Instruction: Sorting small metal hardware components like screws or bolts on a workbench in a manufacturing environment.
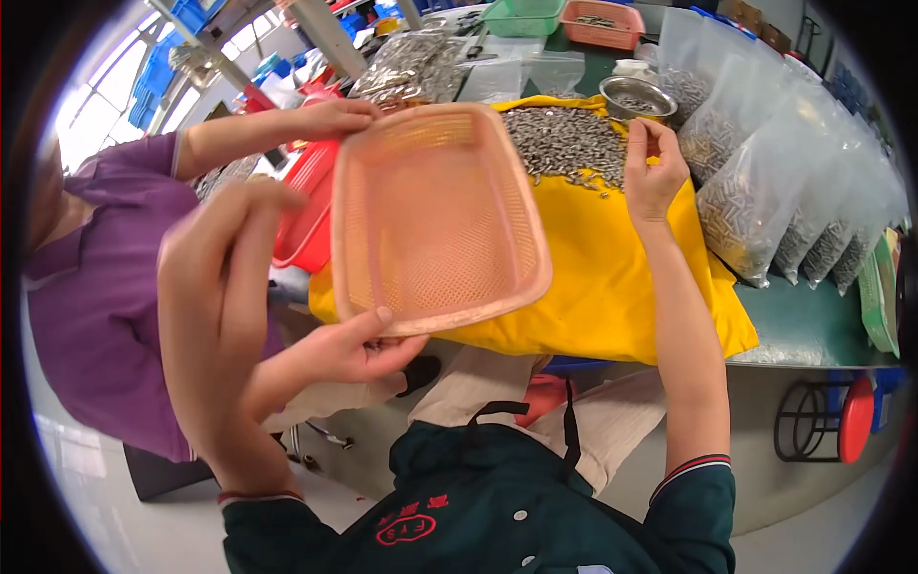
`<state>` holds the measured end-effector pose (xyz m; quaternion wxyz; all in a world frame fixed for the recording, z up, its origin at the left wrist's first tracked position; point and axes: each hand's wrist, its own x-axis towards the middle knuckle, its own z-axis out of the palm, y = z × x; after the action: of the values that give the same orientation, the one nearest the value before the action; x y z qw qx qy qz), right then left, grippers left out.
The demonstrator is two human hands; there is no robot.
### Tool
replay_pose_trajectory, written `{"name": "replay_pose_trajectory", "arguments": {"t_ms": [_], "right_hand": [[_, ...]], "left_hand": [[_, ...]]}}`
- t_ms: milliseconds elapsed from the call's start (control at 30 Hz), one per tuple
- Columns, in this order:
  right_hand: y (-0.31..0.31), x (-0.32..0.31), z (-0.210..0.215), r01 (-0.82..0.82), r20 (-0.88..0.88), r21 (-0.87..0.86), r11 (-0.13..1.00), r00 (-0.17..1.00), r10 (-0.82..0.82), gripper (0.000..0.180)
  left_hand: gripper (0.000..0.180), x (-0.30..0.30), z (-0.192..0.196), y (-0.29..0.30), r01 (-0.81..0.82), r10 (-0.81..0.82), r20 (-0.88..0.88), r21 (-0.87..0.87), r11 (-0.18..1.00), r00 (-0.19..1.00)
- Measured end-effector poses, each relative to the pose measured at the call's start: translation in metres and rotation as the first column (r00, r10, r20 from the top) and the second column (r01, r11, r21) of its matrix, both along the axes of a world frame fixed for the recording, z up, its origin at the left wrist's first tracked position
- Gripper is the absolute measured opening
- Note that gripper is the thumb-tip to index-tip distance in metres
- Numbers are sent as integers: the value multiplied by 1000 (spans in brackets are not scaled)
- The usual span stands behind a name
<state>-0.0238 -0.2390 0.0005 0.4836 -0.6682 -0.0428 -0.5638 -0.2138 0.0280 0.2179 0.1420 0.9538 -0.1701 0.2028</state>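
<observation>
My left hand (215, 263) is raised close to the camera, smeared by motion, its fingers loosely bent and apart with nothing visible in them. Beyond it, a co-worker in a purple shirt grips an orange mesh plastic basket (449, 220), one hand (344, 120) at its far edge and the other hand (359, 349) at its near edge. The tilted basket shows a bare inside. My right hand (655, 172) is closed in a pinch beside a pile of small metal pieces (564, 143) on a yellow cloth (593, 258). Whatever lies between its fingertips is too small to make out.
Clear bags of metal pieces (746, 206) stand along the right. Behind the pile is a metal bowl (636, 98); green (523, 17) and pink baskets (602, 24) sit farther back. A red tray (311, 210) is at left, and a red-topped stool (856, 419) stands at lower right.
</observation>
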Motion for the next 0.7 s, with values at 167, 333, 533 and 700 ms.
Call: {"name": "replay_pose_trajectory", "arguments": {"t_ms": [167, 333, 533, 700], "right_hand": [[1, 1, -1, -2, -17, 5, 1000, 1000, 3, 10], [-7, 2, -15, 7, -53, -35, 999, 999, -9, 9], [11, -4, 2, -75, 5, -62, 995, 997, 76, 8], [-5, -2, -10, -20, -72, 5, 1000, 997, 21, 7]], "left_hand": [[18, 117, -8, 96, -29, 146, -239, 431, 902, 960], [15, 222, -79, 158, 22, 257, -591, 423, 906, 764], [38, 258, -115, 263, -232, 637, -492, 653, 721, 593], [40, 267, -85, 129, 68, 119, -398, 425, 902, 909]]}}
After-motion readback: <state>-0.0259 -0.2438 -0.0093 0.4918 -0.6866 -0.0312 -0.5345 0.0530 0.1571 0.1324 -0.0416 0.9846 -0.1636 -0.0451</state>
